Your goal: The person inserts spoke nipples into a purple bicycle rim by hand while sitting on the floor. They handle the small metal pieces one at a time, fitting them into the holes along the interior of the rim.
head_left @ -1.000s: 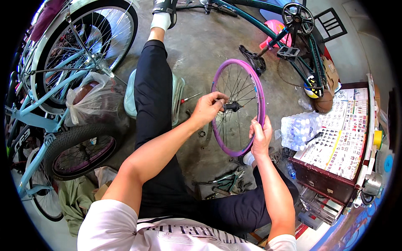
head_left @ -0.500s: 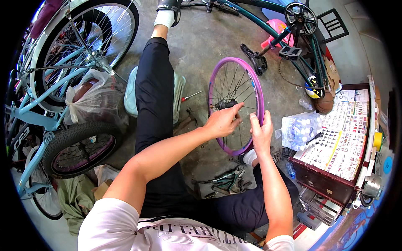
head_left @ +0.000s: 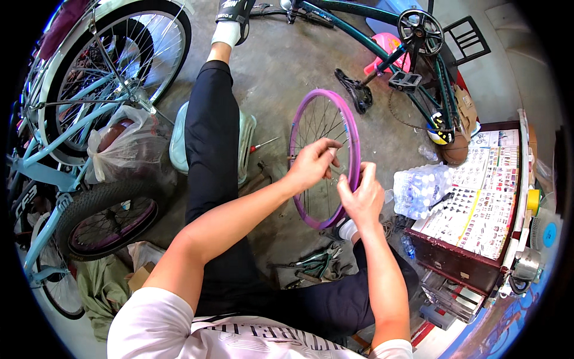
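Observation:
A spoked bicycle wheel with a purple rim [head_left: 353, 128] and no tyre stands tilted before me. My right hand [head_left: 363, 197] grips its near right side, thumb on the inner side and fingers on the outer. My left hand [head_left: 314, 164] is in front of the spokes with its fingers curled and the thumb pressed in. Whatever that hand pinches, if anything, is too small to make out. It covers the hub. Just left of the wheel, a screwdriver [head_left: 265, 144] with a red handle lies on the floor.
Pliers and other tools [head_left: 314, 263] lie between my legs. A dark green bicycle frame [head_left: 341, 27] is at the far right, near a black saddle [head_left: 356, 93]. Packed water bottles [head_left: 421, 190] and a parts case [head_left: 472, 209] stand right. A light blue bicycle [head_left: 45, 173] fills the left.
My left index finger, stretched toward the rim before, is now curled in. The right hand has shifted its hold on the rim, and the wheel has turned a little more edge-on.

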Demonstrator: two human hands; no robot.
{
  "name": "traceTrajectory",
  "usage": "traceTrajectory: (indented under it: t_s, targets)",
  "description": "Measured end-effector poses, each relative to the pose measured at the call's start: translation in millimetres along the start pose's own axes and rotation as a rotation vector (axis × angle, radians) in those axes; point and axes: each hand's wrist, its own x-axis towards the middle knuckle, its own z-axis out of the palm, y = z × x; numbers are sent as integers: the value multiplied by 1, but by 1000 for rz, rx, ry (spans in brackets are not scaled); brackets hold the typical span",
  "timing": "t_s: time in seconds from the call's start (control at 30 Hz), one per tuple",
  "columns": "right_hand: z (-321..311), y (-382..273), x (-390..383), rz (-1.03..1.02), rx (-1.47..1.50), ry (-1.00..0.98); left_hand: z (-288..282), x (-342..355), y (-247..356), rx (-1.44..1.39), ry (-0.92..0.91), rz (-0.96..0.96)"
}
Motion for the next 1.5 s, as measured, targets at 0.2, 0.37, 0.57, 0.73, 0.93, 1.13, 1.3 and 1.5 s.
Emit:
traceTrajectory:
  t_s: [0.2,0.37,0.57,0.73,0.93,1.13,1.3,1.5]
  targets:
    - [4,-1,-18,22,35,-55,7,-5,27,-663,-53,-270]
    - [1,-4,-26,9,22,-79,4,-8,19,-959,-178,-378]
    - [-4,-8,-32,-54,-6,-84,10,-8,16,-949,-177,-395]
    - [-5,-5,-25,-43,102,-30,13,-9,9,-871,-228,-346]
    - [16,-14,-28,110,343,35,31,-15,13,-696,-123,-305]
    - [38,-29,-40,130,387,245,18,-11,-3,-650,-211,-317]
    - [47,-36,-41,176,434,288,10,-6,-8,-795,-298,-311]
    - [46,-35,-40,228,449,287,1,-7,9,-235,-272,-199]
